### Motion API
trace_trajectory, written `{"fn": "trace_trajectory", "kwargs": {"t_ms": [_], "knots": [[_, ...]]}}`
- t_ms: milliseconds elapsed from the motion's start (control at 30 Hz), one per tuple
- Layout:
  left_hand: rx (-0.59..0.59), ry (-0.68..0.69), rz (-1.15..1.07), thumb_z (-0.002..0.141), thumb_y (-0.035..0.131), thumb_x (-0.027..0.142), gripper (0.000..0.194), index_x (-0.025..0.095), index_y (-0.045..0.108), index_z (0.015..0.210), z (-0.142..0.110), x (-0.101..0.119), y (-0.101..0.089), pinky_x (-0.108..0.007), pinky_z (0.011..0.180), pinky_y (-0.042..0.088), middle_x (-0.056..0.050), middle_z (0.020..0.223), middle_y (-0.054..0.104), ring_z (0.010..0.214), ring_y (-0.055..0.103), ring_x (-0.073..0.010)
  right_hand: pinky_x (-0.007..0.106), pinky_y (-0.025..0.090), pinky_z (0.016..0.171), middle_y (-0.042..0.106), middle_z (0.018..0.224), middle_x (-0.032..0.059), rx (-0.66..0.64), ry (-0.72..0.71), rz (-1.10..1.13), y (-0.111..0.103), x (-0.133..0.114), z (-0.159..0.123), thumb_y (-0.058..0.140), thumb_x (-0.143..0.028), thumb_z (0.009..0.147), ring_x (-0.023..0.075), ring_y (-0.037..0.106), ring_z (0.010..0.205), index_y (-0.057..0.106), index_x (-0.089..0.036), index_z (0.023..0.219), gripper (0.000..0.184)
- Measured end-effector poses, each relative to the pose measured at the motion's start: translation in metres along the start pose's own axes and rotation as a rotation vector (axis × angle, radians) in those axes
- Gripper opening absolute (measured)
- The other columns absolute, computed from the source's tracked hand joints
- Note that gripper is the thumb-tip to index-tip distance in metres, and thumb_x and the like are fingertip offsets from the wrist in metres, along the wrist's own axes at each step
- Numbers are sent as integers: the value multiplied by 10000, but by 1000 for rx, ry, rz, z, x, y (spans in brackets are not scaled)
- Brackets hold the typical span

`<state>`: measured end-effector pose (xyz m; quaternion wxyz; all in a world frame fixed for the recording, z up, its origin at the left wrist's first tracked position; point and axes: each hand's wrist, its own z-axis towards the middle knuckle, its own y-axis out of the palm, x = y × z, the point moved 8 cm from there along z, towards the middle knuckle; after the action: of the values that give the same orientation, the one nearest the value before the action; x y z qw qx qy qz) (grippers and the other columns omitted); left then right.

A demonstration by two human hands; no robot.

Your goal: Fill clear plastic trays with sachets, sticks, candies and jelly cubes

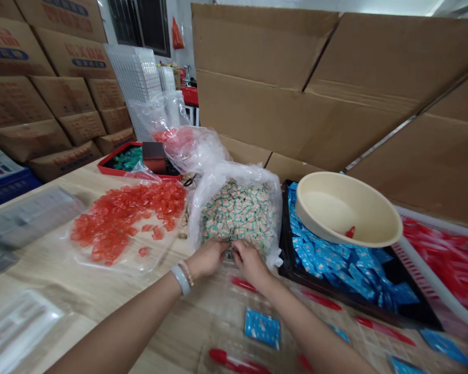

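My left hand point(209, 256) and my right hand point(250, 259) are at the near edge of a plastic-lined box point(197, 208). It is filled with small flat beige-and-green pieces point(237, 208). Fingers of both hands are curled in and almost meet over the pieces; what they pinch is too small to make out. Below my hands lie clear plastic trays point(218, 311) with red plastic items point(242, 361) and blue packets point(262, 328). Translucent red pieces point(117, 218) are heaped on clear plastic, left of the box.
At right, a black tray point(284, 259) of blue packets bears a cream basin point(315, 218). Beyond it is a basket of red packets point(448, 254). A red tray point(105, 167) with green pieces stands behind the red heap. Cardboard boxes point(265, 47) wall the back.
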<state>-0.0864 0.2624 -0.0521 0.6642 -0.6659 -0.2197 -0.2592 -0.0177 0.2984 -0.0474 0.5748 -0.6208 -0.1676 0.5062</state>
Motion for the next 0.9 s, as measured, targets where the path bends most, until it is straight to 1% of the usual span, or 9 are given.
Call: {"fn": "trace_trajectory", "kwargs": {"t_ms": [133, 233, 333, 400, 467, 600, 733, 800, 900], "knots": [[38, -7, -94, 699, 415, 73, 324, 145, 581, 968, 0, -4, 0, -285, 819, 402, -68, 977, 621, 902, 551, -178, 291, 371, 765, 549, 928, 55, -14, -21, -66, 2, -1, -1, 483, -92, 737, 184, 485, 871, 530, -191, 978, 265], [24, -37, -154, 685, 418, 68, 317, 140, 596, 937, 0, -7, 1, -272, 777, 421, -56, 912, 638, 833, 568, -169, 287, 372, 746, 536, 899, 46, -21, -35, -100, 1, -2, -1, 498, -117, 737, 179, 484, 846, 561, -194, 878, 172], [65, -65, -169, 703, 416, 82, 344, 152, 574, 1001, -5, -9, -8, -272, 799, 414, -54, 965, 625, 869, 558, -165, 280, 373, 738, 536, 865, 38, 8, -34, -65, -5, -3, -2, 509, -114, 730, 174, 480, 839, 560, -186, 836, 139], [113, -65, -126, 731, 408, 100, 356, 167, 553, 1049, -12, -9, -16, -283, 838, 394, -60, 1027, 600, 926, 538, -170, 271, 379, 719, 544, 837, 35, 12, -14, -27, -6, -1, -3, 507, -107, 732, 169, 487, 820, 554, -179, 841, 139], [119, -40, -57, 758, 394, 114, 339, 181, 558, 1047, -17, -4, -18, -291, 851, 382, -63, 1035, 591, 942, 528, -174, 270, 384, 716, 554, 839, 38, -6, 3, -27, -4, 1, -5, 507, -105, 735, 170, 494, 816, 555, -176, 865, 156], [65, -20, 78, 782, 378, 119, 309, 178, 579, 1009, -18, 5, -9, -293, 805, 399, -74, 951, 602, 892, 537, -183, 294, 383, 759, 564, 883, 51, -40, 20, -104, 2, 3, -7, 519, -124, 741, 189, 503, 850, 570, -182, 919, 194], [80, -17, 150, 789, 369, 114, 297, 172, 571, 999, -15, 12, -5, -292, 778, 406, -77, 940, 590, 871, 533, -184, 292, 389, 768, 566, 897, 56, -52, 38, -125, 3, 5, -9, 522, -139, 750, 187, 512, 851, 571, -176, 949, 208], [86, -11, 156, 791, 364, 110, 296, 175, 562, 1001, -15, 13, -5, -291, 787, 401, -74, 952, 585, 875, 530, -180, 289, 391, 767, 563, 891, 54, -58, 34, -129, 2, 5, -10, 526, -146, 751, 184, 513, 851, 578, -177, 924, 184], [44, 3, 153, 799, 359, 117, 278, 171, 565, 977, -17, 16, -2, -291, 797, 394, -73, 970, 583, 892, 525, -180, 297, 393, 757, 562, 871, 51, -72, 24, -149, 3, 5, -10, 534, -159, 750, 188, 515, 836, 586, -182, 873, 136]]}}
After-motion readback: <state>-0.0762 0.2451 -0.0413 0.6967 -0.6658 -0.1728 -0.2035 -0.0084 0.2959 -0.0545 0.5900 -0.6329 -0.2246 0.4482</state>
